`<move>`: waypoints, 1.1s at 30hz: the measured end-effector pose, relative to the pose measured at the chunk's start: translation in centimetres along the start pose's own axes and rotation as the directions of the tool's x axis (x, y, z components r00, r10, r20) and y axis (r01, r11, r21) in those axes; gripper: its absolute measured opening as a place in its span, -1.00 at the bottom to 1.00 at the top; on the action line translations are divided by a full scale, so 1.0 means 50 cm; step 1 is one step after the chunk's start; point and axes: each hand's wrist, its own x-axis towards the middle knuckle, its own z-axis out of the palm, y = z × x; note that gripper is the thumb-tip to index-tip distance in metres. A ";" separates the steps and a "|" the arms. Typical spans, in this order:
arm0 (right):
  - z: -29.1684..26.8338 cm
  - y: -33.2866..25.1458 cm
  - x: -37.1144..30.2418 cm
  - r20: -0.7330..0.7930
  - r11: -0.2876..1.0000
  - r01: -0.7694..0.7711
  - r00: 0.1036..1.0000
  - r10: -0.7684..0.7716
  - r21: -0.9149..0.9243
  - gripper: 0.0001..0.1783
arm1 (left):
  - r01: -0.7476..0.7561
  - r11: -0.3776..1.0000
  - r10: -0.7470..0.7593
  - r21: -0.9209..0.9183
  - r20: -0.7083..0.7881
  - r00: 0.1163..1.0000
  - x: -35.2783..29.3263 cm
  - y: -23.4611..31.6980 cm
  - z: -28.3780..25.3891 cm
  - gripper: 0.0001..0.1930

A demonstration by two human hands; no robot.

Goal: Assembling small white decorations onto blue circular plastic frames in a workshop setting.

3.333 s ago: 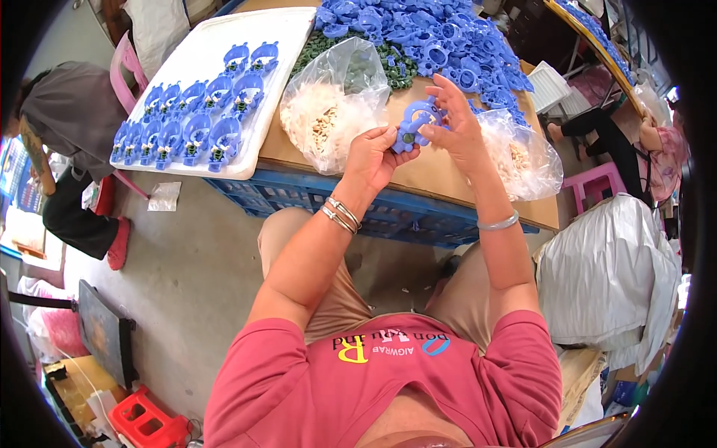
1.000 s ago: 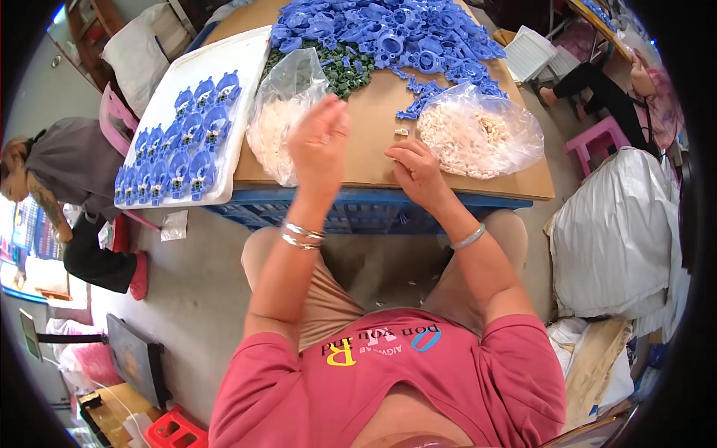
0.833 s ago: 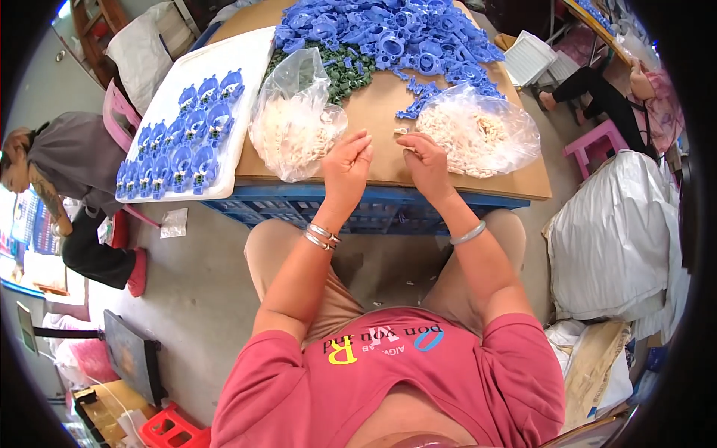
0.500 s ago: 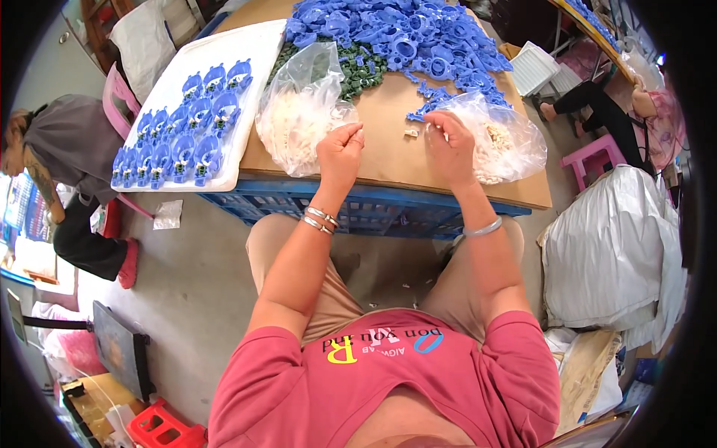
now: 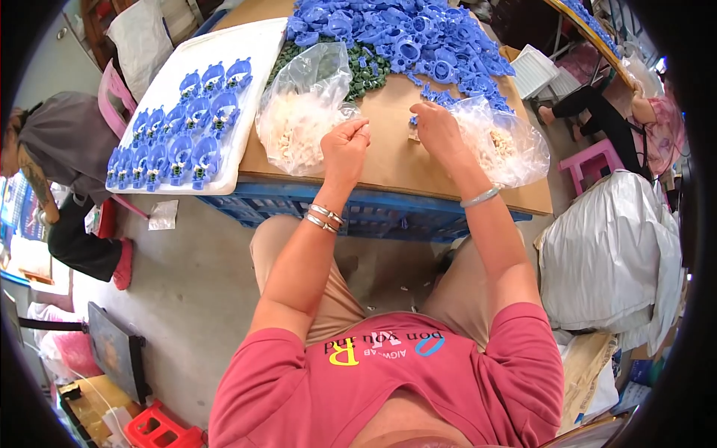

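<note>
My left hand (image 5: 346,154) is closed in a pinch at the table's near side, beside a clear bag of small cream-coloured parts (image 5: 287,142). A pale speck shows at its fingertips, too small to name. To the right, my right hand (image 5: 441,136) is bent over the cardboard, fingers closed and pointing left. A bit of blue shows under its fingertips; whether it is gripped is hidden. A small pale piece (image 5: 413,137) lies just below those fingers. Against that hand's right side rests a second clear bag of cream parts (image 5: 515,153).
A heap of blue plastic parts (image 5: 403,48) covers the far table, with dark green pieces (image 5: 368,78) beside it. On the left, a white tray (image 5: 250,67) holds rows of blue figures (image 5: 179,158). Co-workers sit at both sides. A white sack (image 5: 605,254) stands at right.
My right hand has moved left and slightly forward, its fingers now over the small pale piece. My left hand has shifted slightly right, still pinched.
</note>
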 end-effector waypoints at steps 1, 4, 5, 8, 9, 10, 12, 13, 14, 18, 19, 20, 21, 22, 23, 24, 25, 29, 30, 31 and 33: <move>0.002 0.002 0.003 -0.001 1.000 0.001 1.000 -0.001 0.002 -0.81 | -0.001 1.000 0.001 0.002 -0.001 1.000 -0.002 0.000 0.002 -0.82; 0.012 0.014 0.009 0.210 0.983 0.023 0.978 0.016 -0.184 -0.82 | -0.018 0.999 0.017 0.037 0.025 1.000 -0.007 -0.004 0.012 -0.81; 0.017 0.021 0.011 0.178 0.984 0.006 0.984 0.026 -0.178 -0.84 | -0.045 0.997 0.042 0.063 0.037 0.998 -0.007 -0.010 0.015 -0.81; 0.015 0.030 0.013 0.135 0.985 -0.006 0.990 0.030 -0.172 -0.85 | -0.060 0.993 0.055 0.105 0.053 0.997 -0.008 -0.013 0.016 -0.81; 0.011 0.031 0.013 0.125 0.985 0.001 0.992 0.021 -0.173 -0.84 | -0.049 0.992 0.043 0.120 0.054 0.998 -0.008 -0.013 0.016 -0.81; 0.002 0.025 0.014 0.126 0.985 0.004 0.992 0.018 -0.170 -0.84 | -0.050 0.991 0.044 0.122 0.051 0.998 -0.007 -0.011 0.014 -0.81; -0.021 0.009 0.010 0.109 0.954 -0.193 0.979 0.172 0.231 -0.82 | -0.001 0.999 0.002 0.051 -0.016 1.000 -0.005 -0.006 0.009 -0.80; -0.023 0.009 0.007 0.143 0.955 -0.166 0.981 0.134 0.246 -0.80 | -0.003 0.999 0.004 0.051 -0.016 1.000 -0.003 -0.005 0.007 -0.80; -0.021 0.002 0.001 0.141 0.955 -0.164 0.981 0.132 0.246 -0.80 | 0.016 1.000 -0.015 0.017 -0.047 0.999 -0.001 -0.004 0.004 -0.80; 0.003 -0.038 -0.016 0.144 0.987 0.086 0.984 -0.106 0.136 -0.84 | -0.125 0.992 0.120 -0.015 -0.184 0.976 0.021 -0.023 -0.012 -0.80; 0.007 -0.044 -0.013 0.143 0.985 0.117 0.981 -0.134 0.125 -0.84 | -0.125 0.992 0.120 -0.017 -0.184 0.976 0.024 -0.019 -0.015 -0.80; 0.011 -0.049 -0.011 0.142 0.982 0.147 0.976 -0.163 0.115 -0.84 | -0.071 0.995 0.058 -0.063 -0.192 0.980 0.027 -0.013 -0.021 -0.79; 0.019 -0.047 -0.006 0.142 0.982 0.148 0.976 -0.163 0.113 -0.84 | -0.018 0.994 -0.004 -0.109 -0.199 0.980 0.030 -0.007 -0.026 -0.78; 0.028 -0.045 0.002 0.159 0.977 0.174 0.968 -0.193 0.126 -0.85 | -0.019 0.994 -0.004 -0.111 -0.197 0.980 0.031 -0.001 -0.028 -0.78; 0.034 -0.044 0.008 0.175 0.970 0.199 0.959 -0.222 0.138 -0.85 | 0.001 0.987 -0.035 -0.162 -0.207 0.978 0.029 0.005 -0.030 -0.77; 0.036 -0.043 0.012 0.175 0.970 0.200 0.959 -0.222 0.135 -0.85 | 0.021 0.977 -0.067 -0.212 -0.215 0.974 0.028 0.010 -0.032 -0.77; 0.035 -0.049 0.019 0.227 0.977 0.176 0.953 -0.199 0.117 -0.84 | 0.017 0.977 -0.065 -0.212 -0.219 0.973 0.026 0.015 -0.036 -0.77; 0.023 -0.057 0.059 0.244 0.977 -0.052 0.970 -0.001 0.208 -0.79 | 0.036 0.961 -0.098 -0.276 -0.214 0.972 0.034 0.020 -0.054 -0.76; 0.033 -0.045 0.076 0.225 0.973 -0.073 0.974 0.022 0.220 -0.76 | 0.052 0.944 -0.125 -0.326 -0.208 0.970 0.038 0.020 -0.059 -0.76; 0.046 -0.027 0.091 0.225 0.974 -0.073 0.974 0.024 0.216 -0.76 | 0.052 0.943 -0.126 -0.330 -0.205 0.971 0.043 0.021 -0.061 -0.76; 0.073 0.001 0.124 0.094 0.991 0.026 0.995 -0.038 0.129 -0.73 | 0.116 0.887 -0.222 -0.446 -0.194 0.956 0.051 0.027 -0.069 -0.78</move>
